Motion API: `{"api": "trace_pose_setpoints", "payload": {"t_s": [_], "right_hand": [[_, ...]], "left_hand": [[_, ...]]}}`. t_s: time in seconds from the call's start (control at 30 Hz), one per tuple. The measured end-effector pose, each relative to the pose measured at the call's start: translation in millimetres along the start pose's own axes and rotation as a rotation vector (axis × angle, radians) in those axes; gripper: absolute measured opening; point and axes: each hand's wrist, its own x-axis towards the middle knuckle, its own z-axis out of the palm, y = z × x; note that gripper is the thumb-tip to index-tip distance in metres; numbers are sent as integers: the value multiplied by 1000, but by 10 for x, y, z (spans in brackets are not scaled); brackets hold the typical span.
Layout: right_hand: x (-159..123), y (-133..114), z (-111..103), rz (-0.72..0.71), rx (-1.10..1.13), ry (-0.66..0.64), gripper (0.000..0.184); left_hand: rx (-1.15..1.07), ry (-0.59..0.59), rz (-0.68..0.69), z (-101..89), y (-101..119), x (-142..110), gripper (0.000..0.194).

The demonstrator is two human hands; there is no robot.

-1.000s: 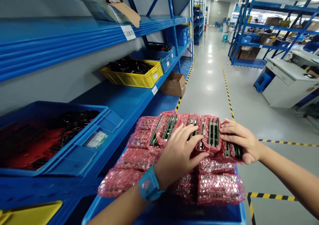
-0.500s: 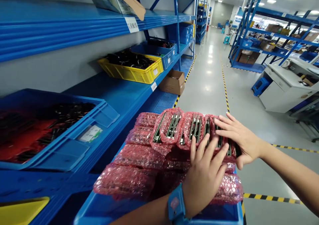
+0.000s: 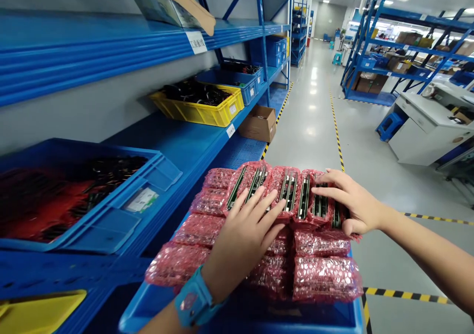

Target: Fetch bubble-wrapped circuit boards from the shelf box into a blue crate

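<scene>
A blue bin point(image 3: 326, 319) in front of me is piled with circuit boards wrapped in pink bubble wrap point(image 3: 326, 277). A row of wrapped boards point(image 3: 289, 191) stands on edge along the far side of the pile. My left hand point(image 3: 240, 238), with a blue wristband, lies flat with fingers spread against the left end of that row. My right hand point(image 3: 350, 203) rests with fingers stretched out on the row's right end. Neither hand grips anything.
Blue shelving runs along my left, holding a blue bin point(image 3: 85, 196) of dark and red parts, a yellow bin point(image 3: 200, 104) and more blue bins. A cardboard box point(image 3: 259, 123) sits on a lower shelf. The aisle floor with yellow-black tape lies to the right, with a white desk point(image 3: 425, 127) and further racks.
My left hand has slid from the right part of the standing row back to its left end. My right hand has stayed on the right end, fingers lowered a little.
</scene>
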Motion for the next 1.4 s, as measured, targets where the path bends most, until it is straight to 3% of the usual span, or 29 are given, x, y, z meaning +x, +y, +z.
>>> {"api": "trace_pose_setpoints", "payload": {"t_s": [0.2,0.33,0.57,0.77,0.93,1.0,1.1,1.27,1.4], "right_hand": [[241,-56,68,4,-4,-164,76],[240,-55,132,30,43,-121,57],[233,-90,147,40,-10,-103,49],[306,-129,130,62,-99,-166,68],[397,-137,159,62,-168,-187,64],[441,-145,176,44,-205,-225,58],[489,-161,190,52,-226,-293,52],[513,-177,187,68,-187,-320,53],[514,-183,187,76,-175,-312,53]], "left_hand": [[-19,28,30,10,-65,-93,29],[-44,81,0,14,-45,-113,26],[-59,159,-254,14,81,-97,47],[-141,219,-404,84,384,-11,27],[-183,178,-358,150,676,-13,32],[-219,177,-310,123,633,-30,35],[-192,174,-262,7,387,-60,39],[93,8,-248,-190,10,-114,26],[118,84,-242,-171,-4,-166,24]]}}
